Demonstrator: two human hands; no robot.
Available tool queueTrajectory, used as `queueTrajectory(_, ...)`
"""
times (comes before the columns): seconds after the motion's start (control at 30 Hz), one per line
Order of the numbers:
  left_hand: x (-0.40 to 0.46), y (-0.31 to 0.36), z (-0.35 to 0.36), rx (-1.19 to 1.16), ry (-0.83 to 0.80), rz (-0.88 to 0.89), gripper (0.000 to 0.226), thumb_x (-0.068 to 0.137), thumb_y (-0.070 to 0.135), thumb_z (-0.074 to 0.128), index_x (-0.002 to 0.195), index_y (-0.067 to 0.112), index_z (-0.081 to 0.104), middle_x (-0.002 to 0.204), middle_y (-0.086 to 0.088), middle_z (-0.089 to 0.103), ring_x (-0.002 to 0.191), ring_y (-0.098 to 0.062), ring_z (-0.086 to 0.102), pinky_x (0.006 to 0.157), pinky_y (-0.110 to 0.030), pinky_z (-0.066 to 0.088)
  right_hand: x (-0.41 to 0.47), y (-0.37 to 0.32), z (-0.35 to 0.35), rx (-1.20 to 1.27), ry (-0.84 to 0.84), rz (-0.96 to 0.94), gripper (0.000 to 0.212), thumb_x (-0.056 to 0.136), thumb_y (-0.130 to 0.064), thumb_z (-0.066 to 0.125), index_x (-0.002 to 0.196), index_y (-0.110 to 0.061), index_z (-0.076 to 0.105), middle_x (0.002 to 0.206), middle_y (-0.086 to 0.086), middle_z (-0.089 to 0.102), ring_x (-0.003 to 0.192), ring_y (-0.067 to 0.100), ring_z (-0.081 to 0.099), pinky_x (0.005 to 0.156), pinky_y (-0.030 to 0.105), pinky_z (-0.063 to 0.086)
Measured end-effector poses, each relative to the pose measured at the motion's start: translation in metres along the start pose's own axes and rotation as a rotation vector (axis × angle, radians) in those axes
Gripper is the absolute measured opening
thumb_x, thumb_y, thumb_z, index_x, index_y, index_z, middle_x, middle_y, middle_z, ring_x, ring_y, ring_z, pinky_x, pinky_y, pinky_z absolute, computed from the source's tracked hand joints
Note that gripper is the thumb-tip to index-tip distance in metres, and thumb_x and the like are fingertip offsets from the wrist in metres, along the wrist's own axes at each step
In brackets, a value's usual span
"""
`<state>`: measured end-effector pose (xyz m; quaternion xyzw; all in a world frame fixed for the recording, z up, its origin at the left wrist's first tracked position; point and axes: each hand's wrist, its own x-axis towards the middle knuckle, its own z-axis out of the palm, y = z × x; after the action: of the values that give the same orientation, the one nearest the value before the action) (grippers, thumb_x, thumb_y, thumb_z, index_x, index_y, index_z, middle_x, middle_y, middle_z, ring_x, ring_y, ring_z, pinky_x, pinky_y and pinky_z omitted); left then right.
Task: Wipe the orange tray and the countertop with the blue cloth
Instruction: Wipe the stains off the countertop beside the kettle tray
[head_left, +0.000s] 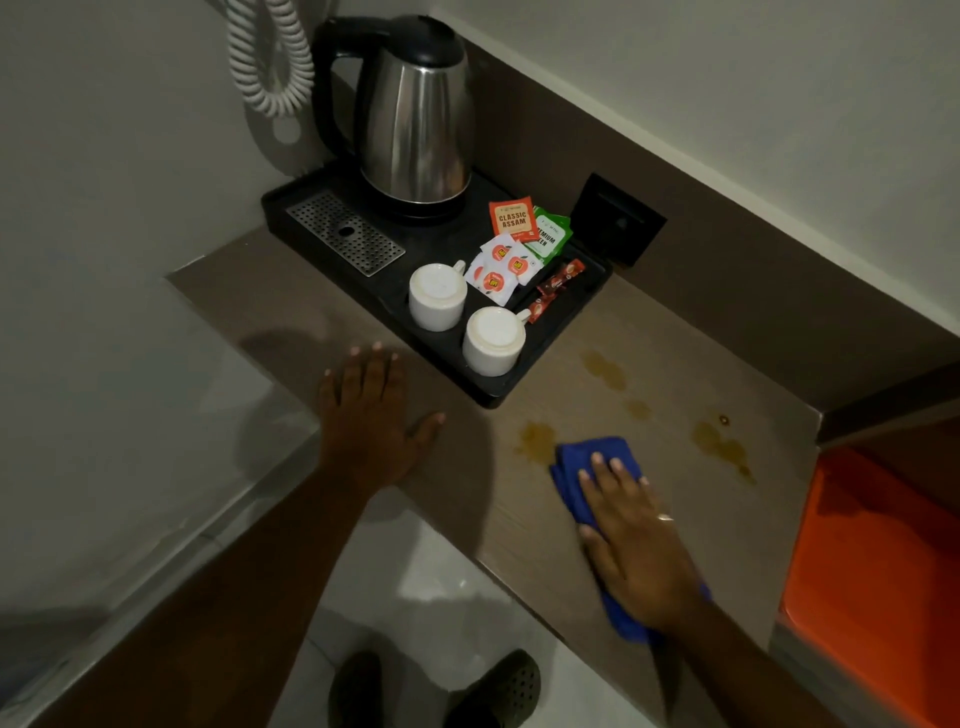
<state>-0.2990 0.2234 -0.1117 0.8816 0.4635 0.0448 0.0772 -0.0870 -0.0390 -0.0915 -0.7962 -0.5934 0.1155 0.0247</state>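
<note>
While the right hand (631, 540) lies flat with fingers spread on the folded blue cloth (592, 457), pressing it to the counter (519, 519) near the front edge, the left hand (371, 415) rests open and empty, palm down, beside the black tray (519, 387), seemingly as a brace. Amber stains (535, 439) lie just ahead of the cloth and toward the right edge, so the cloth looks set to sweep through them. Off the counter's right end, lower down, sits the orange tray (872, 561), well apart from the cloth.
</note>
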Motion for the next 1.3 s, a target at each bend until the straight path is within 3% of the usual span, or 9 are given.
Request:
queueTrajectory(0.07,0.001,-0.007,-0.004,-0.007,-0.005,0.030,0.093,0.083,0.072,0.033,0.149,0.006,0.028,0.158,-0.021,0.027,0.146,-0.041,0.020,0.115,-0.062,0.016,-0.006,0.027,-0.006,-0.010,0.011,0.052,0.059,0.095,-0.055,0.011,0.149,-0.032,0.002,0.160,-0.006,-0.002,0.147,0.012,-0.005,0.119,0.041,0.000)
queueTrajectory(0.27,0.002,-0.006,-0.001,-0.010,-0.008,0.031,0.094,0.082,0.072,0.028,0.150,0.007,0.025,0.160,-0.020,0.024,0.147,-0.041,0.017,0.115,-0.064,0.014,0.071,-0.023,-0.006,0.088,0.147,0.731,0.061,0.097,-0.038,0.025,0.150,-0.010,0.012,0.160,0.014,0.007,0.147,0.031,0.004,0.118,0.052,0.006)
queueTrajectory(0.5,0.005,-0.008,-0.001,-0.028,0.010,0.023,0.095,0.081,0.074,0.030,0.151,0.009,0.026,0.161,-0.018,0.023,0.148,-0.039,0.017,0.116,-0.062,0.014,0.021,-0.017,0.002,0.018,0.026,0.145,0.060,0.094,-0.058,0.009,0.148,-0.033,-0.002,0.158,-0.006,-0.004,0.147,0.014,-0.008,0.117,0.041,-0.002)
queueTrajectory(0.7,0.007,-0.009,0.002,-0.026,0.010,0.012,0.096,0.081,0.076,0.027,0.150,0.010,0.026,0.161,-0.017,0.024,0.148,-0.039,0.017,0.115,-0.062,0.015,0.067,-0.030,-0.006,0.065,0.150,0.696,0.061,0.097,-0.041,0.024,0.150,-0.013,0.011,0.160,0.011,0.007,0.147,0.028,0.003,0.118,0.052,0.006)
queueTrajectory(0.77,0.007,-0.009,0.002,-0.023,0.009,0.014,0.096,0.080,0.076,0.025,0.151,0.010,0.026,0.161,-0.018,0.023,0.148,-0.039,0.017,0.116,-0.062,0.015,0.087,-0.063,-0.004,0.111,0.135,0.726,0.063,0.097,-0.041,0.024,0.150,-0.011,0.007,0.160,0.013,0.004,0.147,0.030,0.000,0.118,0.052,0.002)
queueTrajectory(0.9,0.007,-0.010,0.001,-0.019,-0.002,0.024,0.097,0.081,0.077,0.023,0.151,0.010,0.024,0.161,-0.018,0.022,0.148,-0.039,0.016,0.116,-0.062,0.014,0.050,-0.084,0.007,0.038,0.015,0.204,0.063,0.093,-0.052,0.011,0.150,-0.026,0.002,0.158,-0.002,-0.006,0.147,0.018,-0.007,0.116,0.043,-0.005)
queueTrajectory(1.0,0.006,-0.011,-0.001,-0.023,-0.008,0.023,0.096,0.081,0.076,0.023,0.151,0.010,0.024,0.161,-0.018,0.022,0.148,-0.039,0.015,0.116,-0.061,0.014,0.014,-0.037,-0.002,0.045,-0.033,0.058,0.061,0.092,-0.057,0.007,0.147,-0.033,0.000,0.158,-0.007,-0.003,0.147,0.012,-0.005,0.118,0.041,-0.004)
queueTrajectory(1.13,0.008,-0.012,0.001,-0.025,0.003,0.035,0.093,0.083,0.074,0.024,0.151,0.010,0.024,0.161,-0.018,0.023,0.148,-0.039,0.016,0.115,-0.062,0.015,0.019,-0.011,-0.009,0.083,0.091,0.365,0.062,0.094,-0.046,0.017,0.149,-0.020,0.012,0.160,0.004,0.007,0.147,0.020,0.001,0.118,0.042,0.000)
queueTrajectory(1.3,0.010,-0.011,0.003,-0.025,-0.001,0.032,0.089,0.086,0.071,0.026,0.151,0.011,0.025,0.160,-0.018,0.024,0.148,-0.041,0.016,0.115,-0.064,0.015,0.087,-0.090,-0.006,0.163,0.165,0.872,0.062,0.097,-0.034,0.028,0.149,-0.009,0.007,0.160,0.015,0.005,0.147,0.032,0.002,0.117,0.051,0.003)
